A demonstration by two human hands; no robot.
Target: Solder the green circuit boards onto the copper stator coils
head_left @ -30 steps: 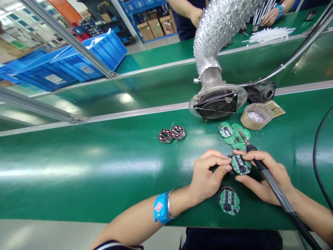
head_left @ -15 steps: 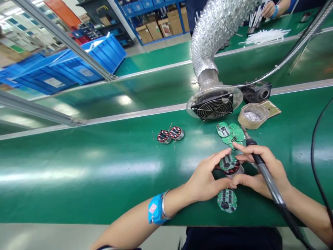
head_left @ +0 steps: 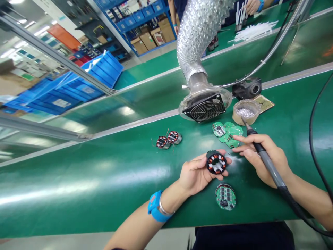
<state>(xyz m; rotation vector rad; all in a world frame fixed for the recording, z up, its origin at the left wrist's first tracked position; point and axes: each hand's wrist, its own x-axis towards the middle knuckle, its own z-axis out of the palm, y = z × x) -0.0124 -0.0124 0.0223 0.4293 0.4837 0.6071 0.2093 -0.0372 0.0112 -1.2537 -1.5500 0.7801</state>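
Note:
My left hand (head_left: 195,172) lies palm up and grips a round stator (head_left: 216,162) with copper coils, its coil face turned toward me. My right hand (head_left: 262,156) holds a soldering iron (head_left: 262,156) like a pen, with its tip (head_left: 243,119) resting on the rim of a tape roll filled with solder dross (head_left: 246,111). A round green circuit board (head_left: 225,197) lies on the green bench (head_left: 104,180) just below my left hand. A small pile of green boards (head_left: 227,133) sits beside my right index finger.
A fume extractor fan (head_left: 204,106) on a silver flexible duct (head_left: 200,31) stands behind the boards. Two wound stators (head_left: 168,139) lie to the left. Blue bins (head_left: 78,83) sit far left. A black cable (head_left: 312,132) curves at the right. Another person's hand (head_left: 253,5) works at the far bench.
The green board that both hands held over the stator is gone from it. My left hand turned the stator coil-side up, and my right hand moved away with the iron toward the tape roll.

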